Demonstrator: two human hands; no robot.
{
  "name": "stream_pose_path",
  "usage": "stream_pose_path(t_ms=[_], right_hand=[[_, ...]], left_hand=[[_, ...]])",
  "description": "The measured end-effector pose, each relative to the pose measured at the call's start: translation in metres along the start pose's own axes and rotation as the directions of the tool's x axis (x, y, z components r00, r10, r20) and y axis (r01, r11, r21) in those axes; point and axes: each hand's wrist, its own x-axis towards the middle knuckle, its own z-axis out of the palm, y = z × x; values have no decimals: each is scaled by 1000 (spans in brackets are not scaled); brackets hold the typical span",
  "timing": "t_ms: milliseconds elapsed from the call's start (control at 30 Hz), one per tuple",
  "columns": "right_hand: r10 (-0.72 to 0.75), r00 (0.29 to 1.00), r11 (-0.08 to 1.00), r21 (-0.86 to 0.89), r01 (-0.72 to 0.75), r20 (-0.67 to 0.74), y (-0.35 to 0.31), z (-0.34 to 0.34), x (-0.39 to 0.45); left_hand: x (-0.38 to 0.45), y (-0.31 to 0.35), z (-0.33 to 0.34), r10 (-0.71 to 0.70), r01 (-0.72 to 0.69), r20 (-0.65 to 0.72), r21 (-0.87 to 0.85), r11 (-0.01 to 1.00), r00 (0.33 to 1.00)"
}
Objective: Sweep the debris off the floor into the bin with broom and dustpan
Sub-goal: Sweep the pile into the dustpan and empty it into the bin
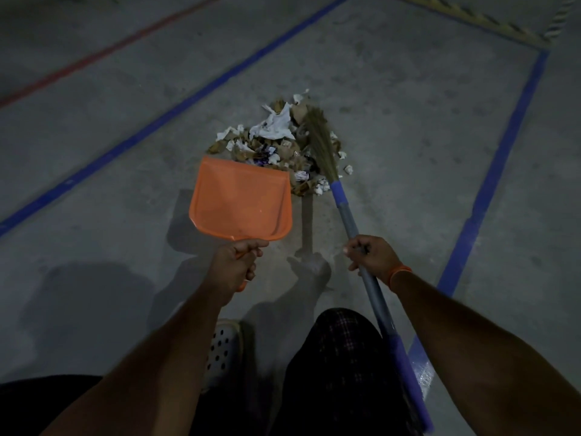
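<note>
A heap of debris (pixel 276 143), torn white paper and brown scraps, lies on the grey concrete floor in the middle of the view. My left hand (pixel 235 262) grips the handle of an orange dustpan (pixel 240 201), whose front edge sits at the near side of the heap. My right hand (pixel 369 254) grips the grey shaft of a broom (pixel 345 212) with blue sleeves. Its straw bristles (pixel 320 140) lie on the right side of the heap. The pan's inside looks bare. No bin is in view.
Blue tape lines (pixel 490 184) mark a bay around the heap, with a red line (pixel 94 58) further left. A yellow-black striped strip (pixel 490 23) and a rope (pixel 559 17) lie at the top right. My knee (pixel 342 357) and a white perforated shoe (pixel 221 347) are below.
</note>
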Motion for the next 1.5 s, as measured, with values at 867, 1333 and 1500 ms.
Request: stream_pose_path(t_ms=[867, 1333, 1500], right_hand=[[148, 968, 985, 55, -162, 205, -19, -23, -16], [172, 950, 966, 145, -215, 261, -45, -17, -5], [185, 959, 959, 173, -224, 215, -41, -6, 1]], left_hand=[[-21, 11, 12, 20, -20, -7, -12, 1000, 1000], [-20, 17, 14, 29, -29, -8, -29, 999, 1000], [-22, 10, 10, 39, -39, -3, -9, 999, 999]])
